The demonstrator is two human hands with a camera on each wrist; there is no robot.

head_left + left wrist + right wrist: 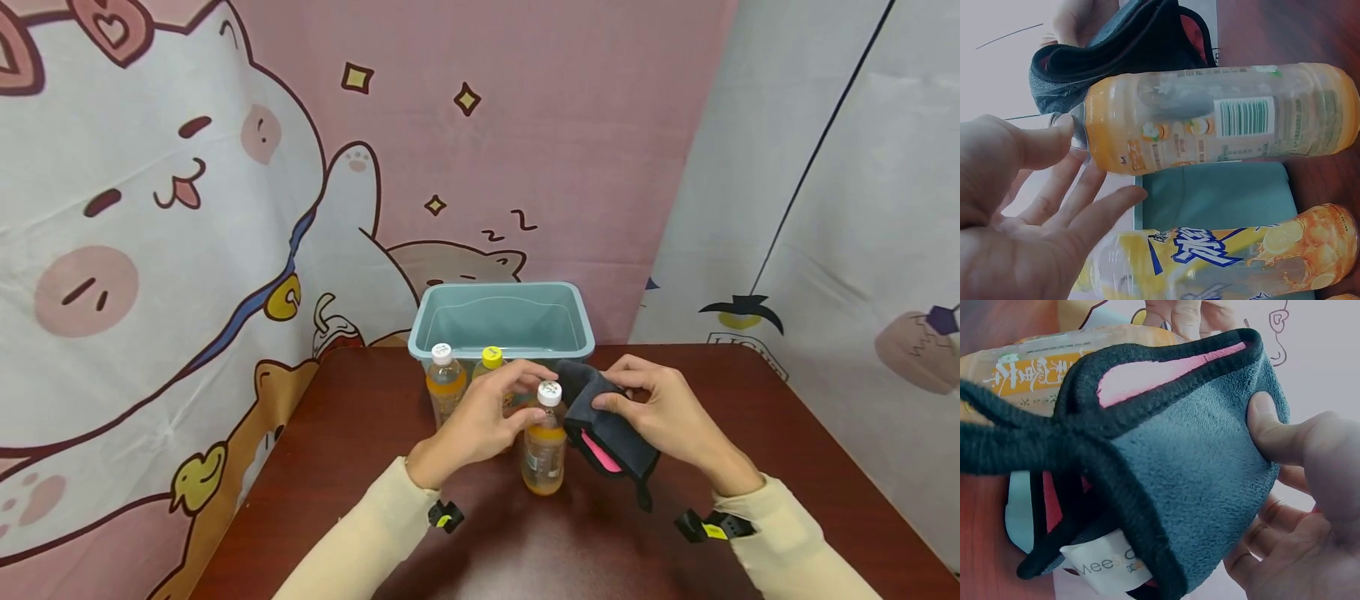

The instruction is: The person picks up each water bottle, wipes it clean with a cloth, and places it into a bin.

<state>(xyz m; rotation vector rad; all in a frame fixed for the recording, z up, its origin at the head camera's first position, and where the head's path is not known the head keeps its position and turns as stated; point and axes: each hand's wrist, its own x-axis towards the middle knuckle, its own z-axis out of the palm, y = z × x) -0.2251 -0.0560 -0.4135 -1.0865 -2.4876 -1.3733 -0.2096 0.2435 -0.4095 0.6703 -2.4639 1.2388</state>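
In the head view my left hand (476, 425) grips a clear plastic bottle (543, 462) near its neck. This bottle stands upright on the table, with a white cap and orange band. The left wrist view shows the thumb against the neck of the bottle (1179, 125); the far fingers are partly hidden. A folded dark grey cloth (618, 437) with black edging and pink lining is held by my right hand (663, 408), right beside the bottle. Up close, the right thumb presses the fuzzy cloth (1191, 444) from one side, fingers on the other. A white tag (1107, 562) hangs from it.
Behind the hands stands a light blue plastic tub (502, 321) at the table's back edge. In front of it are a white-capped bottle (446, 387) and a yellow-capped bottle (492, 358), partly hidden by my left hand. A printed curtain (562, 150) hangs behind the brown table (337, 433).
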